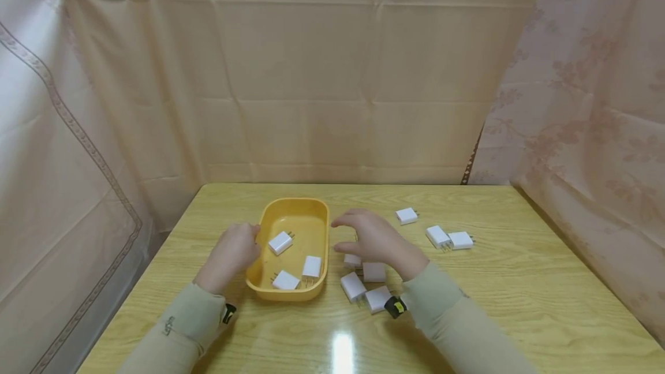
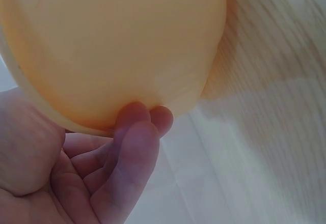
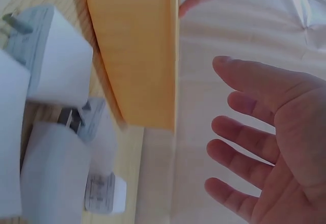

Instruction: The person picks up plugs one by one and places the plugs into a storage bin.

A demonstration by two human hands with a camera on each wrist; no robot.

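Left hand [image 1: 234, 251] pinches the yellow, round-cornered plastic tray [image 1: 291, 296] by its left rim; right hand [image 1: 373, 236], fingers apart, holds nothing. White boxy plastic plug adapters [image 1: 354, 287] lie right of it (three inside). Mid-loading, I'd guess; next pick calls for lowering, pinching.

The head view's bottom cuts off the near edge of the desk [image 1: 540, 299] and both sleeves [image 1: 467, 333]; lettering [image 1: 168, 326] on the left cuff [image 1: 197, 309] is too small to read. Well in from the desk's edges, the right hand [image 1: 375, 240] partly hides a charger [image 1: 352, 262]. Small print [image 3: 35, 43] looks blurred in the right wrist view.
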